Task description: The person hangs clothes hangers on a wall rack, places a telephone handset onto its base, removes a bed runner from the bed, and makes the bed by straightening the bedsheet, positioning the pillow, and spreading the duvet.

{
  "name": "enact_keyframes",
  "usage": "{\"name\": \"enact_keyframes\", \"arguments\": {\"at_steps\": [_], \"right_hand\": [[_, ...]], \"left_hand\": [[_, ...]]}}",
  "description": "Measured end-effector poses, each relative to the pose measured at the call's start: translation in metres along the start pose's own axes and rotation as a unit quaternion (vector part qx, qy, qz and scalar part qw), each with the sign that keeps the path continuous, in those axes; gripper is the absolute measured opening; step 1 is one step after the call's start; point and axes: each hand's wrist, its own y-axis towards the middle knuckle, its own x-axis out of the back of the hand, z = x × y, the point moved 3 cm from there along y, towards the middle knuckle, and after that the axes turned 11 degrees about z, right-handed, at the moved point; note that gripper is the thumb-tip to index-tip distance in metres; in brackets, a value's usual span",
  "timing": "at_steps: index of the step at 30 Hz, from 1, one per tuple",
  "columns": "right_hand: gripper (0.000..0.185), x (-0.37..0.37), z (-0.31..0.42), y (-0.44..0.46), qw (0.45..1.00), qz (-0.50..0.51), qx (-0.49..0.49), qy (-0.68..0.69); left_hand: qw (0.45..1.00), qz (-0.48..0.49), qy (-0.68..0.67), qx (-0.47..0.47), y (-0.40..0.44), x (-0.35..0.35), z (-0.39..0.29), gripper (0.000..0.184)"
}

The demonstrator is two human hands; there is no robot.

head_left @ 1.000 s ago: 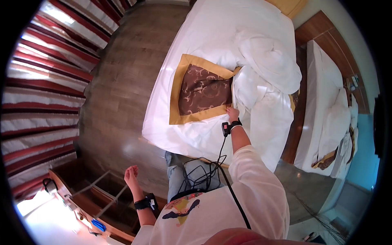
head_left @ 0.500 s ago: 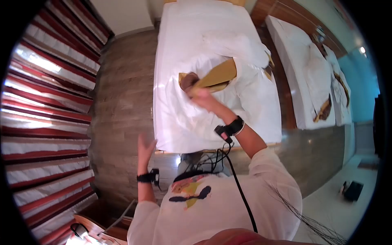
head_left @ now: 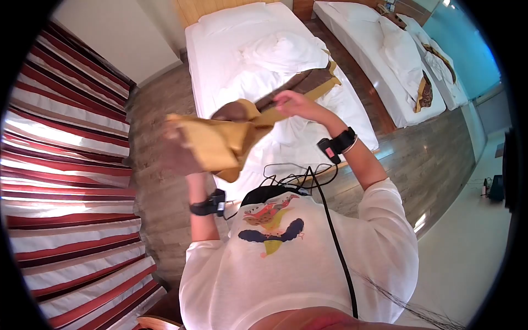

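A gold and brown bed runner [head_left: 214, 144] stretches from the far right of the near bed [head_left: 335, 132] to its left edge. Its left end hangs in the air past the mattress, smeared by motion. Behind that end, my left hand [head_left: 195, 180] is almost wholly hidden, so its grip on the cloth does not show. My right hand [head_left: 298, 105] hovers over the runner's middle part, fingers apart and holding nothing. White crumpled bedding [head_left: 283, 52] lies on the bed beyond the cloth.
Striped red and white curtains [head_left: 71, 170] hang at the left, across a strip of wooden floor [head_left: 157, 110]. More beds [head_left: 399, 107] stand to the right. A black cable [head_left: 333, 231] runs down my front, with loops near the bed's foot.
The runner, earlier bunched mid-bed under my right hand, now extends leftward over my left hand. My right hand has moved right and up. The view has shifted too.
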Motion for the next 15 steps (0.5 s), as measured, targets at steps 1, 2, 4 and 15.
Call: {"name": "enact_keyframes", "arguments": {"at_steps": [1,2,4,15], "right_hand": [[0.06,0.012,-0.031,-0.003,0.998,-0.028,-0.053,-0.032],[0.06,0.017,-0.06,-0.007,0.998,-0.026,-0.05,-0.032],[0.082,0.029,-0.093,-0.012,0.913,-0.206,0.034,-0.35],[0.028,-0.146,-0.116,0.003,0.843,0.337,0.094,-0.409]], "left_hand": [[0.998,-0.041,0.018,-0.033,0.001,0.013,-0.014,0.049],[0.994,-0.083,0.035,-0.065,0.002,0.026,-0.029,0.048],[0.974,-0.169,0.078,-0.127,-0.015,0.053,-0.063,0.047],[0.865,-0.451,0.147,-0.164,-0.097,0.082,-0.16,0.042]]}}
